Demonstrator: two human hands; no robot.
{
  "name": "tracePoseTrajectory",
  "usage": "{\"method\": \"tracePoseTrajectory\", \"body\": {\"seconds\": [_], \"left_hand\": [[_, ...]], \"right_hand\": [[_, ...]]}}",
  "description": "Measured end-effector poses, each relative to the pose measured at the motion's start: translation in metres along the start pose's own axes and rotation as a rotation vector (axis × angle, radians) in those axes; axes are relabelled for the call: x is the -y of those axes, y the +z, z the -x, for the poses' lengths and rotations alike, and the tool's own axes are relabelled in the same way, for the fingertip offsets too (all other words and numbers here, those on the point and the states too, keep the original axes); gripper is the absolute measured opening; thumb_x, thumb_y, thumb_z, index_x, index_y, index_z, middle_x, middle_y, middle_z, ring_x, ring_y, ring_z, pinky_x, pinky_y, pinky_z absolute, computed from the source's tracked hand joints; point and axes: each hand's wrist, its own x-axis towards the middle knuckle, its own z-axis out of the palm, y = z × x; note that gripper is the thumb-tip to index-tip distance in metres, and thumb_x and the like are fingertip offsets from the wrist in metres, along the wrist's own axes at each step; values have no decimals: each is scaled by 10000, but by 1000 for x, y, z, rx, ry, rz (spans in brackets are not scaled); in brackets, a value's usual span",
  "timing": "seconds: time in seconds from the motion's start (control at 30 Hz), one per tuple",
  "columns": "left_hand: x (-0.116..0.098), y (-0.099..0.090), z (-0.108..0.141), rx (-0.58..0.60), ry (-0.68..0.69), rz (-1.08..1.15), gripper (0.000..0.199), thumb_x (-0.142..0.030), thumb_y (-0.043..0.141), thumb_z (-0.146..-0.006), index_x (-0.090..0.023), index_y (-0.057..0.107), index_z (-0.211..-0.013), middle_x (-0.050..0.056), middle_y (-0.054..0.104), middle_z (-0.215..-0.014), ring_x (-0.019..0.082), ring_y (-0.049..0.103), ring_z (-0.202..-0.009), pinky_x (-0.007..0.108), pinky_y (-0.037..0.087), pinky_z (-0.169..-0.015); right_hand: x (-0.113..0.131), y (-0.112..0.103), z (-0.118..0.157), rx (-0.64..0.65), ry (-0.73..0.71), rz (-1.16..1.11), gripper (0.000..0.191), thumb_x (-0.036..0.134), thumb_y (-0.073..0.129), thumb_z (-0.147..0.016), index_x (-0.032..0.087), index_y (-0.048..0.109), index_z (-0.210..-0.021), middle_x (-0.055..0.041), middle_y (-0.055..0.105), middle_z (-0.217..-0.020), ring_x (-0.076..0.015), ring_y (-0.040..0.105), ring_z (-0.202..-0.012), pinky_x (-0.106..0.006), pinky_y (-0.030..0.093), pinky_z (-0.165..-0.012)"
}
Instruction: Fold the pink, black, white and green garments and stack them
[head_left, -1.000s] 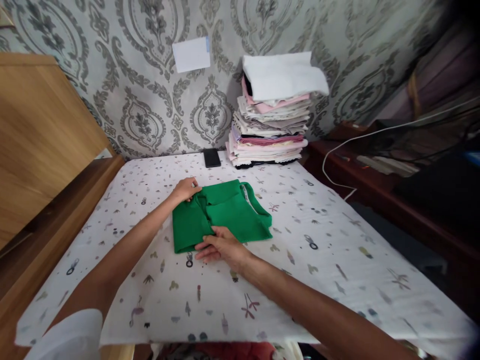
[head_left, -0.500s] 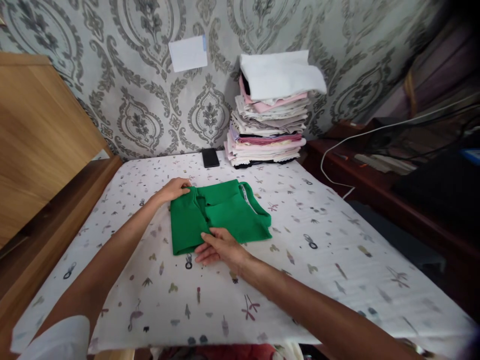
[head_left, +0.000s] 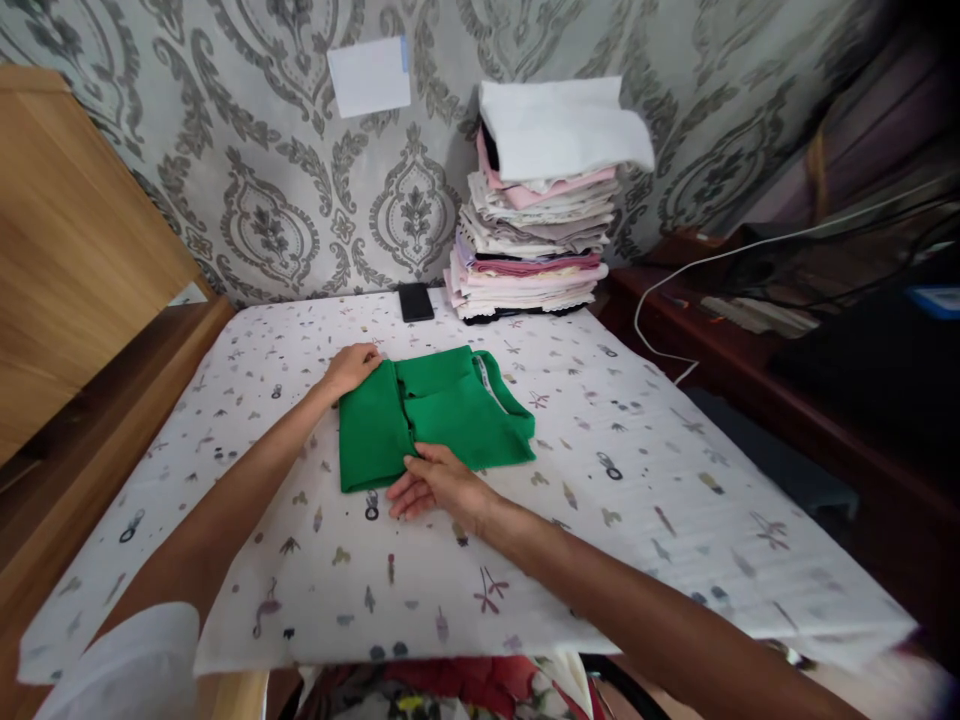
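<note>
A green shirt (head_left: 469, 405) lies folded on the patterned cloth, its round neckline and white label facing right. Its left end is turned over into a flap (head_left: 369, 425). My left hand (head_left: 354, 368) has its curled fingers at the far edge of this flap, gripping the fabric. At the near edge, my right hand (head_left: 442, 485) holds the flap's corner between thumb and index finger; its other fingers hang loosely just below, off the fabric.
Behind the shirt stands a tall stack of folded clothes (head_left: 536, 245), topped by a white piece. A black phone (head_left: 416, 302) lies beside it. Wooden furniture (head_left: 75, 260) borders the left; a dark red desk (head_left: 697, 340) with a white cable (head_left: 637, 322) is on the right.
The flap's edge, rumpled near my left hand before, now runs straighter and lies flatter. Both hands stay at the flap. The view has tipped slightly downward.
</note>
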Motion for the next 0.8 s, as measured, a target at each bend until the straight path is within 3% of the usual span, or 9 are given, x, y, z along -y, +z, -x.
{"method": "tracePoseTrajectory", "body": {"seconds": [0.17, 0.27, 0.33, 0.43, 0.5, 0.57, 0.67, 0.73, 0.8], "left_hand": [[-16, -8, 29, -151, 84, -268, 270, -326, 471, -932, -172, 598, -1113, 137, 631, -1121, 312, 543, -1100, 436, 405, -945], [-26, -8, 57, -153, 194, -276, 374, -386, 370, -989, -164, 563, -1220, 145, 615, -1207, 302, 541, -1160, 437, 408, -999], [-28, 1, 74, -128, 226, -267, 459, -448, 326, -1002, -169, 521, -1310, 144, 584, -1317, 292, 516, -1245, 439, 378, -1066], [-23, 23, 92, -59, 228, -332, 584, -528, 312, -990, -173, 417, -1443, 155, 446, -1510, 304, 360, -1425, 496, 258, -1167], [-20, 36, 97, -18, 231, -379, 635, -552, 303, -984, -174, 361, -1491, 157, 367, -1567, 300, 266, -1481, 519, 212, -1188], [-18, 42, 99, -5, 240, -402, 644, -544, 287, -988, -166, 342, -1507, 162, 331, -1584, 295, 237, -1493, 523, 208, -1190], [-20, 37, 99, -15, 266, -398, 589, -484, 266, -1005, -153, 404, -1473, 161, 365, -1567, 289, 258, -1486, 526, 194, -1195], [-19, 27, 96, -52, 280, -365, 521, -434, 273, -1009, -176, 475, -1414, 131, 421, -1541, 271, 305, -1465, 499, 201, -1198], [-15, 12, 90, -113, 266, -319, 461, -384, 301, -998, -191, 522, -1354, 114, 488, -1489, 257, 393, -1407, 448, 267, -1174]], "right_hand": [[0, -3, 3, -33, -44, 18, 516, 301, 561, -955, 136, 347, -1394, -37, 732, -662, -175, 709, -538, -235, 537, -487], [1, -2, 1, -67, -82, 49, 403, 278, 554, -948, 138, 424, -1303, -1, 694, -585, -152, 666, -462, -190, 468, -405], [3, -2, -1, -78, -120, 95, 357, 235, 536, -940, 142, 441, -1272, 34, 652, -533, -134, 624, -413, -177, 428, -376], [8, -1, 2, -117, -200, 230, 359, 204, 480, -930, 143, 433, -1280, 73, 596, -506, -117, 542, -359, -191, 396, -369], [10, 3, 8, -197, -332, 395, 359, 215, 446, -931, 142, 446, -1283, 83, 559, -515, -114, 493, -366, -217, 405, -404], [11, 9, 14, -272, -577, 621, 340, 221, 430, -937, 156, 489, -1265, 54, 573, -597, -126, 526, -469, -247, 457, -507], [8, 19, 17, -276, -943, 1050, 304, 189, 464, -925, 164, 560, -1212, -66, 648, -936, -193, 612, -845, -332, 504, -785], [3, 23, 14, -261, -981, 1341, 237, 198, 527, -910, 144, 603, -1127, -120, 623, -1065, -247, 570, -990, -398, 475, -879], [-3, 23, 9, -263, -906, 1550, 193, 250, 603, -894, 139, 622, -1051, -126, 611, -1055, -274, 545, -998, -427, 460, -875]]}}
